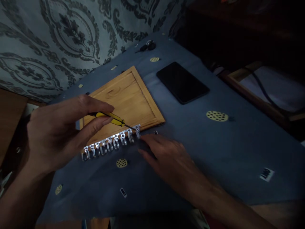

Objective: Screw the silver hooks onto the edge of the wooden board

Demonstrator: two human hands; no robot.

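My left hand [62,127] is closed around a yellow and black screwdriver [111,118], held between thumb and index finger. Its thin shaft slants down to the right, and the tip meets the metal hook rail [116,137] near its right end. The rail, bearing several shiny curved hooks, lies along the near edge of a framed wooden board [124,95]. My right hand [169,156] has thumb and fingers at the rail's last hook on the right, closed on that end. Shadow hides the exact contact there.
A black smartphone [182,82] lies right of the board on a dark blue tablecloth [186,127] with printed patches. A small dark object like a key fob [147,46] is at the back. Patterned wallpaper [71,31] rises behind; an open box or drawer [269,86] stands at right.
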